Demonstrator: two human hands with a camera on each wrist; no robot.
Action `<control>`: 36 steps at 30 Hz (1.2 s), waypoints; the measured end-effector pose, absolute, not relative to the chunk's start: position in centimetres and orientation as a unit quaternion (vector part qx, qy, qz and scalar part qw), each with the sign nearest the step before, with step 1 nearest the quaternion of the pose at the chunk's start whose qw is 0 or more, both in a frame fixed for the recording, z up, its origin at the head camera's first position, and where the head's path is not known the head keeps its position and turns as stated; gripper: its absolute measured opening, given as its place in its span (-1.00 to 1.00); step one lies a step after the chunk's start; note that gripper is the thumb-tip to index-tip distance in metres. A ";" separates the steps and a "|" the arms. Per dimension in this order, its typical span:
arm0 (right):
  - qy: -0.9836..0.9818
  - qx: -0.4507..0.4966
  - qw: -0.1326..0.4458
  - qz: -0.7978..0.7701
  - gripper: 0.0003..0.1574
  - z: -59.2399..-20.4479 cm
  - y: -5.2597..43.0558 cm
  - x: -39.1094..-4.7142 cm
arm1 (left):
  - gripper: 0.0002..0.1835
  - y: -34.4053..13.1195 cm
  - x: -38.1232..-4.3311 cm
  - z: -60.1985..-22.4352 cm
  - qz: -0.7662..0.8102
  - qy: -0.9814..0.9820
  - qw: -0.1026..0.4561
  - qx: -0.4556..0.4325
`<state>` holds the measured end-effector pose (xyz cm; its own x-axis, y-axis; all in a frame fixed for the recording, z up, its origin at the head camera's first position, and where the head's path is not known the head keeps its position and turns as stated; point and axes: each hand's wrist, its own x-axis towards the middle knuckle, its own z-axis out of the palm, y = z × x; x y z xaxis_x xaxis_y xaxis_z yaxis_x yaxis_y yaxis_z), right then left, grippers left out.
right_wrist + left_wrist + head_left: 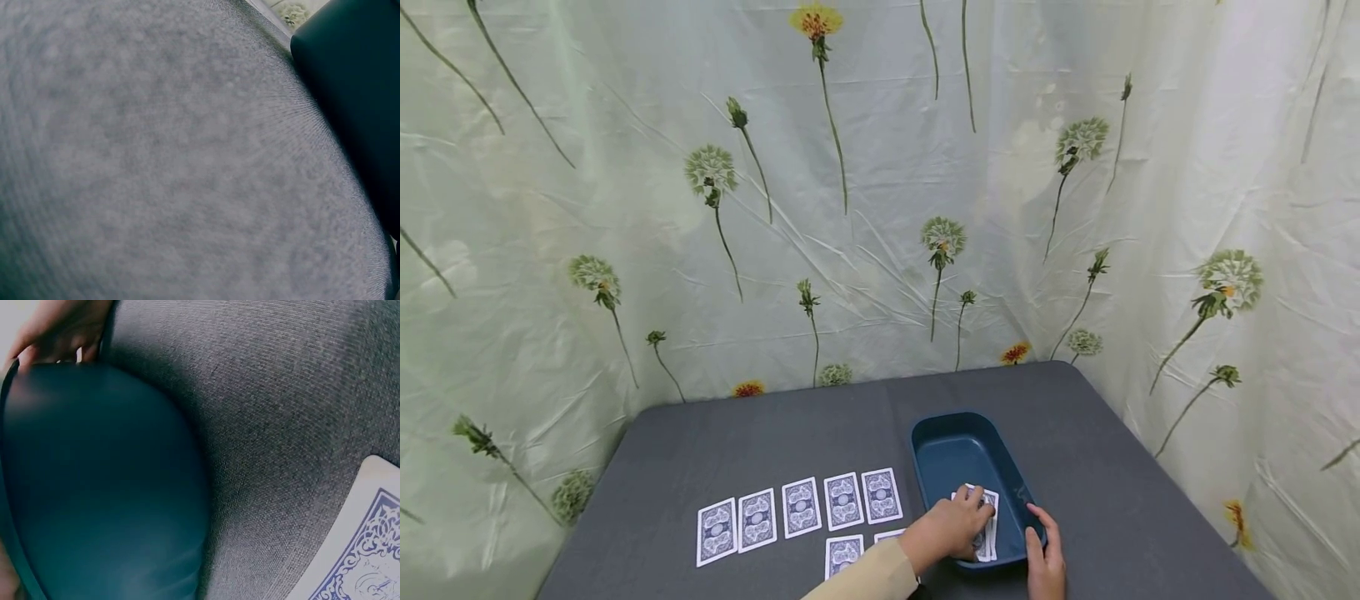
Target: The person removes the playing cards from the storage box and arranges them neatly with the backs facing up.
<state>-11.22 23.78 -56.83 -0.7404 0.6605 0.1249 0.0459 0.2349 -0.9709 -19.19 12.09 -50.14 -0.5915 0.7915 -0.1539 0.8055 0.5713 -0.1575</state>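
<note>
My left hand (958, 525) reaches down inside a dark blue tray (925, 450), its fingers and thumb curled about a small pile of playing cards (990, 542) near the tray's front end. The hand hides part of the pile. At the tray's right front corner, my right hand (1047, 558) holds the rim between thumb and fingers. The left wrist view shows the tray's outer wall (106, 475) and the right hand (62, 331) at its rim. In the right wrist view, only the tray's side (356, 94) appears at the upper right.
Left of the tray, a row of several face-down cards (801, 507) with blue-patterned backs lies on the grey-covered table (820, 425). Another card (844, 554) lies in front, with one more partly behind the left sleeve (872, 575). A floral curtain (880, 250) hangs behind the table.
</note>
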 end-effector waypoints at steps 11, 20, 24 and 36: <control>-0.734 -0.259 0.227 0.586 -0.54 -56.6 23.9 -11.4 | -0.24 9.6 -19.6 -46.9 0.021 0.895 0.020 0.444; -0.730 -0.251 0.264 0.578 -0.56 -56.8 23.5 -11.4 | -0.18 4.4 -18.5 -43.7 0.088 0.898 0.020 0.431; -0.732 -0.244 0.276 0.573 -0.57 -56.9 23.6 -11.5 | -0.11 1.4 -17.9 -43.4 0.109 0.914 0.026 0.390; -0.728 -0.253 0.266 0.580 -0.57 -56.5 23.6 -11.4 | -0.02 -7.8 -16.6 -47.1 0.167 0.941 -0.019 0.295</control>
<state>-11.42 23.61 -56.52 -0.7309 0.6759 0.0941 0.0595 0.2005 -0.9779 -16.61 -7.84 -47.13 -0.8249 0.5490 0.1349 0.5619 0.7700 0.3024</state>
